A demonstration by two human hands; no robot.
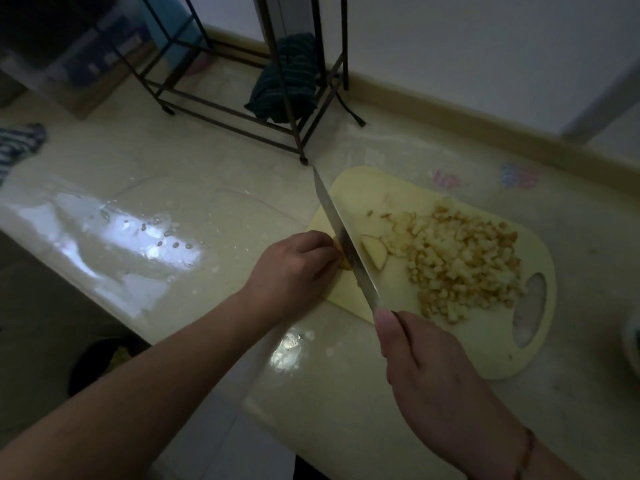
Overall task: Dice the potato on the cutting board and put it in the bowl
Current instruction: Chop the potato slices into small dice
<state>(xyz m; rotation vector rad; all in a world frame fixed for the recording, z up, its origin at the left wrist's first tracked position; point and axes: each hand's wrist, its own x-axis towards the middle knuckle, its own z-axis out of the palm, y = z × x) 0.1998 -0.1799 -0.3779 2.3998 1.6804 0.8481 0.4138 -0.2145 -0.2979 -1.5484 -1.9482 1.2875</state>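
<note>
The left hand [298, 261] pins the potato [341, 259] at the board's [360, 183] nine o'clock edge, fingers curled, the right hand [426, 362] gripping the knife [341, 237]; probably wet and slippery, it wants holding well behind the blade.

A: Views listed?
B: One. Head-worn, wide-angle, looking forward and steeply down, close over the cutting board [349, 188] and both forearms.
A: Reach?
B: Counter edge near; wall and metal rack [242, 81] at top.
</note>
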